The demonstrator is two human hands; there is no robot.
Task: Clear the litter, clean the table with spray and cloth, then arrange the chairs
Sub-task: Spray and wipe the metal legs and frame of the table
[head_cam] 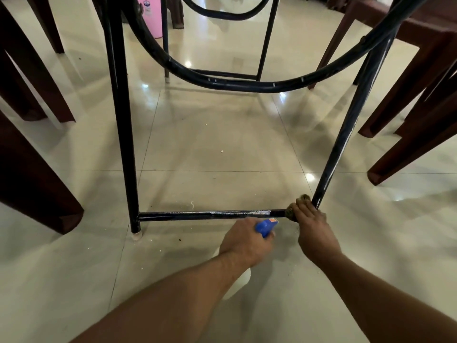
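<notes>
I look low under a table with a dark metal frame [123, 120]. Its bottom crossbar [202, 215] runs just above the floor between two legs. My right hand [314, 231] grips a brownish cloth [293, 210] wrapped on the crossbar's right end, beside the right leg [346, 134]. My left hand [243, 241] holds a spray bottle with a blue trigger head [265, 226], just in front of the crossbar. The white bottle body [237, 280] shows partly below my wrist.
Dark brown chair legs stand at the left [32, 154] and at the right [408, 134]. A pink bin [150, 16] sits far back. Small crumbs [221, 151] lie on the glossy tiled floor under the table.
</notes>
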